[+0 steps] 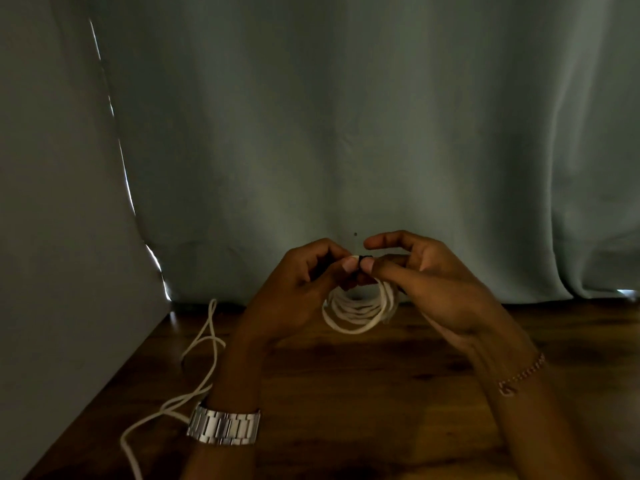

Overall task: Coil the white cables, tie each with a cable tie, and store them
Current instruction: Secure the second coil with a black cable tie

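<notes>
A coiled white cable [358, 311] hangs in several loops between my two hands, above the wooden table [346, 393]. At the top of the coil sits a small black cable tie [362, 259]. My left hand [298, 289] pinches the coil and tie from the left with thumb and fingers. From the right, my right hand [429, 282] pinches the tie with its thumb, the index finger arched above. Part of the coil is hidden behind my fingers. A second white cable [204, 348] lies loose and uncoiled on the table at the left.
A grey-green curtain [381, 133] hangs close behind the table's far edge. A plain wall panel [52, 237] bounds the table on the left. A metal watch [225, 427] is on my left wrist and a chain bracelet [523, 374] on my right.
</notes>
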Demonstrator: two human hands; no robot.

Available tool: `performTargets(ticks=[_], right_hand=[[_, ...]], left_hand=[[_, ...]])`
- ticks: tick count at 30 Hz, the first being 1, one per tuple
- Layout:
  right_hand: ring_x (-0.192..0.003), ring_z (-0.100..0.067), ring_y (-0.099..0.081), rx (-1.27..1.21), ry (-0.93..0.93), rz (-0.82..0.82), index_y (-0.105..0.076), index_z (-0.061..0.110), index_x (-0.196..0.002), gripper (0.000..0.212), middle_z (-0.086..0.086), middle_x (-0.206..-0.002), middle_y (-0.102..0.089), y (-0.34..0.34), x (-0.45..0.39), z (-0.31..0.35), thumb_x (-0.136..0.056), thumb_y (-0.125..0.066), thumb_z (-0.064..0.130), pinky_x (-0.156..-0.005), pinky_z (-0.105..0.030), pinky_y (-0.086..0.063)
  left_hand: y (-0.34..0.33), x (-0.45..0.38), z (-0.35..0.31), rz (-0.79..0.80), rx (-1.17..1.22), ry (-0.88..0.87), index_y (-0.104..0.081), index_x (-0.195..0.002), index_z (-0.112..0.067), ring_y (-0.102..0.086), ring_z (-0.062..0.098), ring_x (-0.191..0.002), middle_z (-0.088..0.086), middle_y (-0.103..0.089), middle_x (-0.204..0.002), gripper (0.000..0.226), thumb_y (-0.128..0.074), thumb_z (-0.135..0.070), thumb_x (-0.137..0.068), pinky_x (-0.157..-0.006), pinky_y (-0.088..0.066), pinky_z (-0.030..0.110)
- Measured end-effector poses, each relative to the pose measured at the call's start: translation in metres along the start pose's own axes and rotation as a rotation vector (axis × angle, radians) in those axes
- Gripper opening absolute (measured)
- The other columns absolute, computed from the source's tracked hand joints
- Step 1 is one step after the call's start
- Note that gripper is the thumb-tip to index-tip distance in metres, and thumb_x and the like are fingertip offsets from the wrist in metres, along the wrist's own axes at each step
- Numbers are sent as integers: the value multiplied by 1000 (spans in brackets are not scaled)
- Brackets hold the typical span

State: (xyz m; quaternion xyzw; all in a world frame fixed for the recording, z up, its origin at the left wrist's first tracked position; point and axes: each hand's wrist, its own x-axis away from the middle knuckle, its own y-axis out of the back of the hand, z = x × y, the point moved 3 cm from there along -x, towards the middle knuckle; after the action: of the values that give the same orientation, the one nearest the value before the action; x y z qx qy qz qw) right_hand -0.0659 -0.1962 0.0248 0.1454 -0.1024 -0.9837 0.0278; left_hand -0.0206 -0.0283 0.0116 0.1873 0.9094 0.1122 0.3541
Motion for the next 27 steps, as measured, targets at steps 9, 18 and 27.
performTargets(ticks=[9, 18, 27], right_hand=[[-97, -21, -73, -184, -47, -114, -74, 8, -106, 29, -7, -97, -77, 7, -7, -9, -83, -72, 26, -98, -41, -54], [-110, -37, -66, -445, -165, 24, -68, -8, -117, 39, -26, -118, -69, 9, -7, -13, -93, -61, 22, -89, -38, -57], [-98, -27, -70, -356, -77, 48, -70, -3, -115, 39, -20, -110, -73, 13, -5, -9, -84, -67, 21, -86, -35, -58]], left_hand=[[3, 1, -2, -43, 14, 44, -70, -106, -7, -71, 29, -82, 9, -73, -85, 34, -56, -35, -92, -78, -58, 45], [2, 1, -1, -78, 106, 115, -69, -101, -4, -74, 25, -79, 10, -74, -83, 18, -55, -14, -98, -71, -60, 33], [3, 3, -7, -111, 149, 107, -68, -105, 0, -75, 31, -83, 15, -76, -89, 34, -65, -26, -83, -73, -63, 43]])
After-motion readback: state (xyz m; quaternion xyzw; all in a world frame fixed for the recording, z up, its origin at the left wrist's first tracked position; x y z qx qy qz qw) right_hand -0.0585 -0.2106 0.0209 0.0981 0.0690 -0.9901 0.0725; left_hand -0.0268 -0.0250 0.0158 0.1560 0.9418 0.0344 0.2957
